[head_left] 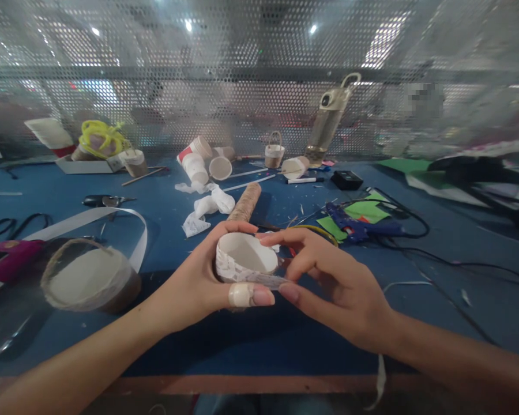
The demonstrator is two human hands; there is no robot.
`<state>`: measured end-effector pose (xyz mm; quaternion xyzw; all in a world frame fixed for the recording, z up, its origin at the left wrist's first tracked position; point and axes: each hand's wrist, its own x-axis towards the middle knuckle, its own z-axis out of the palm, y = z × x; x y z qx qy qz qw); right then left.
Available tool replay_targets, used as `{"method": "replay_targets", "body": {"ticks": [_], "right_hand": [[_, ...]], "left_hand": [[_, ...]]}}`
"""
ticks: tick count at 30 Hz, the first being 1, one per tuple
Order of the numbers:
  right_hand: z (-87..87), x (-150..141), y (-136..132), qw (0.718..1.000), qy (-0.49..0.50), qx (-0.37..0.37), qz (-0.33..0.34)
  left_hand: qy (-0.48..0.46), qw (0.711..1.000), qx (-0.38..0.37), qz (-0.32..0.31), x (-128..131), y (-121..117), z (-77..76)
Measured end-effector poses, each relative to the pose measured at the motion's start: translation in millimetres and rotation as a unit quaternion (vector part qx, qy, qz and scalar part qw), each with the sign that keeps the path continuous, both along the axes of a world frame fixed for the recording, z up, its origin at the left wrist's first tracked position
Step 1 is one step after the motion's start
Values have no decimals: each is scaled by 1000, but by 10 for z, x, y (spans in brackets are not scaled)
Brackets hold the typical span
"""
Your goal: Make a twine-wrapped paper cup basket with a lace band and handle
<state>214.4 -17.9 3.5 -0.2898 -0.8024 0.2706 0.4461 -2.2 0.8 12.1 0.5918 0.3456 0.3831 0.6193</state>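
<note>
Just above the table's front part, my left hand [207, 271] is wrapped round a small white paper cup [248, 253], whose open mouth faces up. A strip of white lace [263, 280] runs around the cup's outer side near the rim. Thumb and index finger of my right hand [333, 276] are at the cup's right side, the thumb pinching the loose end of the lace. A bandage covers my left thumb. Beyond the cup lies a roll of brown twine [245, 202], with crumpled white lace [210, 206] beside it.
A cup basket with a twine rim [90, 276] stands at left near a magenta tool [8, 265]. A blue glue gun [363, 226] with a black cord lies right. Several paper cups [194, 167] and a water bottle [327, 121] stand along the perforated metal screen [251, 75].
</note>
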Motion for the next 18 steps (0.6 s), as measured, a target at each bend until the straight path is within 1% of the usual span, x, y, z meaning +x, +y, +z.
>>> {"method": "replay_targets", "body": {"ticks": [3, 6, 9, 12, 14, 16, 18], "right_hand": [[-8, 21, -9, 999, 27, -41, 20], [-10, 36, -16, 994, 57, -83, 35], [-6, 48, -24, 992, 67, -102, 42], [-4, 56, -25, 990, 68, -114, 44], [-3, 57, -17, 987, 84, -132, 47], [0, 55, -1, 980, 106, -156, 56], [6, 52, 17, 974, 127, -177, 68]], "left_hand": [[-6, 1000, -7, -21, -19, -2, 9], [6, 999, 3, -47, -46, -4, 31], [30, 997, 19, -62, -67, 7, 60], [51, 996, 41, -58, -72, 26, 67], [52, 996, 53, -43, -72, 38, 60], [50, 997, 51, -27, -75, 46, 53], [55, 997, 34, -31, -86, 50, 56]]}}
